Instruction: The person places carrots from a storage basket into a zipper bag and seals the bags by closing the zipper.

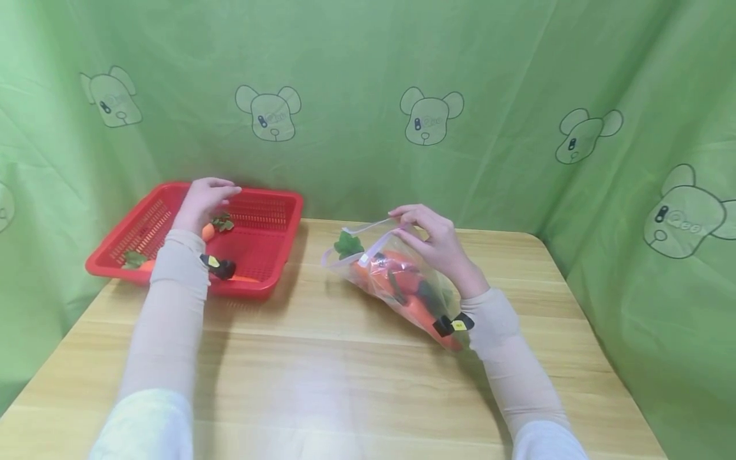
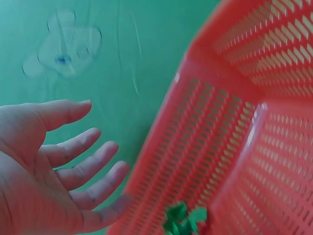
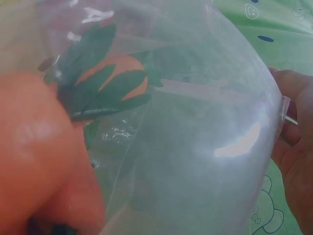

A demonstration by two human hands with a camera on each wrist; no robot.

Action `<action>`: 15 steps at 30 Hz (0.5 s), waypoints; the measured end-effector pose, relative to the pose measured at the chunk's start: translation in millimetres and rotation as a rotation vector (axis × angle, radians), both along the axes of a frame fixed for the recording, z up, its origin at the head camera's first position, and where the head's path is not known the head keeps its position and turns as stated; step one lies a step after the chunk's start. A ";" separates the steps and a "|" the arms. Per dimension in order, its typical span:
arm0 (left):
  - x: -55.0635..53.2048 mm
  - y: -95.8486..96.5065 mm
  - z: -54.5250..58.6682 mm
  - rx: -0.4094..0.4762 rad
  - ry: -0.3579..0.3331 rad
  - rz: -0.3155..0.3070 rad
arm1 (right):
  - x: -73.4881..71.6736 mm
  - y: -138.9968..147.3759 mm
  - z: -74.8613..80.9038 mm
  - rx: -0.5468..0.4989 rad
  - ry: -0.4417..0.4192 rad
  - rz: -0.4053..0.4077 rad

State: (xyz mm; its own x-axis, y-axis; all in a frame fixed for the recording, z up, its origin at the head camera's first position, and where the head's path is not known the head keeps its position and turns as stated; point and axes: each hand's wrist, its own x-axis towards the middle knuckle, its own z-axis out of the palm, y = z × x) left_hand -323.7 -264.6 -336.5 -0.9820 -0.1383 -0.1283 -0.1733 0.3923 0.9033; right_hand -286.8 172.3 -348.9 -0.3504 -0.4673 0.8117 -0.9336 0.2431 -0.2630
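Now, the left hand hangs over the red basket at left of the frame, fingers loosely spread and holding nothing; beneath it, inside, lie loose carrots with leafy green tops; over right of centre, the right hand has its fingers bent, pinching the rim of a clear bag; in there, bagged carrots bunch together, a green leaf at the mouth; bag and basket both sit on the table.
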 end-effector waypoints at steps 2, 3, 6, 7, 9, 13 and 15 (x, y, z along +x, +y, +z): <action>-3.2 -6.8 -7.4 -0.005 0.011 0.045 | -0.3 -0.2 -0.2 0.004 -0.001 -0.001; -5.1 -10.4 -11.4 -0.001 0.014 0.069 | -0.3 -0.2 -0.3 0.006 -0.001 -0.002; -9.4 -19.4 -20.9 0.018 0.015 0.126 | 0.0 -0.4 -0.5 0.010 0.003 -0.005; -10.3 -22.1 -23.6 0.025 0.018 0.141 | 0.2 -0.7 -0.5 0.010 0.004 -0.006; -12.6 -26.8 -28.7 0.047 0.013 0.172 | 0.6 -1.1 -0.4 0.008 0.002 -0.006; -18.7 -34.4 -36.3 0.009 0.002 0.233 | 0.5 -1.8 -0.8 0.004 -0.006 -0.006; -22.0 -37.1 -39.0 -0.036 -0.010 0.258 | 0.5 -2.1 -0.6 0.005 -0.009 -0.005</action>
